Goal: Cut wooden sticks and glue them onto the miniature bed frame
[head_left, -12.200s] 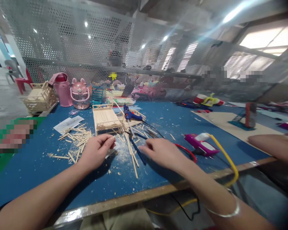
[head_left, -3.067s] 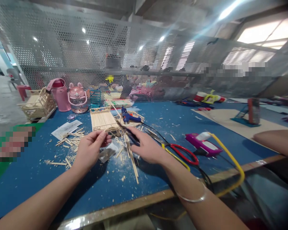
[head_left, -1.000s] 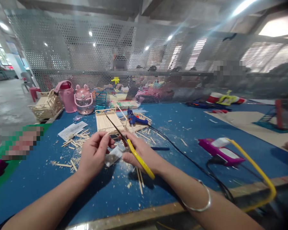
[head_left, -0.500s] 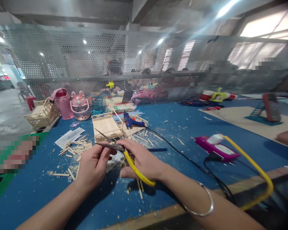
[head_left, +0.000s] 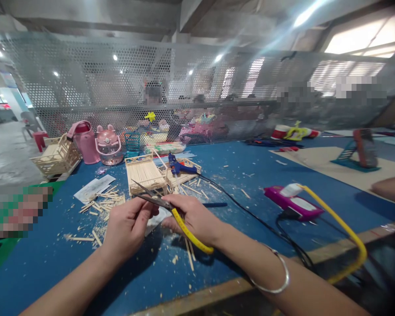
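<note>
My right hand (head_left: 195,219) is wrapped round the yellow-handled scissors (head_left: 191,235). Their dark blades point left, over the fingers of my left hand (head_left: 127,224). That left hand is closed in a pinch just under the blades; whatever sits between its fingertips is hidden. Behind the blades stands a small frame of wooden sticks (head_left: 146,173), its bed lined with parallel sticks. A blue glue gun (head_left: 181,166) lies to its right on more stick pieces. Cut stick ends (head_left: 102,204) and crumbs are strewn left of my hands, and a few longer sticks (head_left: 188,254) lie below the scissors.
A purple power strip (head_left: 292,204) with a white plug and yellow cord sits at the right on the blue table (head_left: 237,245). A pink bottle (head_left: 85,142), a pink bear-eared cup (head_left: 108,147) and another stick frame (head_left: 54,156) stand back left. Another person's arm (head_left: 390,189) shows right.
The scissor blades have drawn closer together, and my right thumb has moved in toward the fingers. My left hand stays nearly in place. The whole view has shifted slightly.
</note>
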Demonstrator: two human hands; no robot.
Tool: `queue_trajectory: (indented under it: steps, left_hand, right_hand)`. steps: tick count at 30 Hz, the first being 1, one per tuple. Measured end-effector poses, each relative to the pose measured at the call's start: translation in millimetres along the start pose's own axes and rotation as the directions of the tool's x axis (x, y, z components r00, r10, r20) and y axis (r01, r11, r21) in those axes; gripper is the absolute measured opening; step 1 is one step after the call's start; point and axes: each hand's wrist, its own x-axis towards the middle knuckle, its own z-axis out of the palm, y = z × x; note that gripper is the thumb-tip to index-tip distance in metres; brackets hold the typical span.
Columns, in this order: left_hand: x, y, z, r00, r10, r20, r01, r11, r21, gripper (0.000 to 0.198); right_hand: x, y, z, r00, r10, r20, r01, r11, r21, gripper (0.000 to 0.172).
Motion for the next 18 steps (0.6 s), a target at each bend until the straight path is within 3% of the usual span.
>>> queue_trajectory:
  steps: [8,13,18]
  left_hand:
    - [-0.6,-1.4,4.1,0.996,-0.09,0.016,0.091,0.989,-0.114,0.023]
    - [0.5,2.2,6.5,0.982,-0.178,0.062,0.188,0.95,-0.25,0.027]
    - [-0.4,3.0,9.1,0.957,-0.267,0.112,0.288,0.831,-0.476,0.025]
  right_hand:
    - [-1.2,3.8,-4.2,0.999,0.032,0.032,-0.03,0.998,-0.055,0.044]
    - [-1.6,7.1,-2.3,0.998,0.016,0.055,-0.015,1.0,-0.003,0.046]
    - [2.1,4.1,0.6,0.997,-0.003,-0.077,0.014,0.99,0.141,0.046]
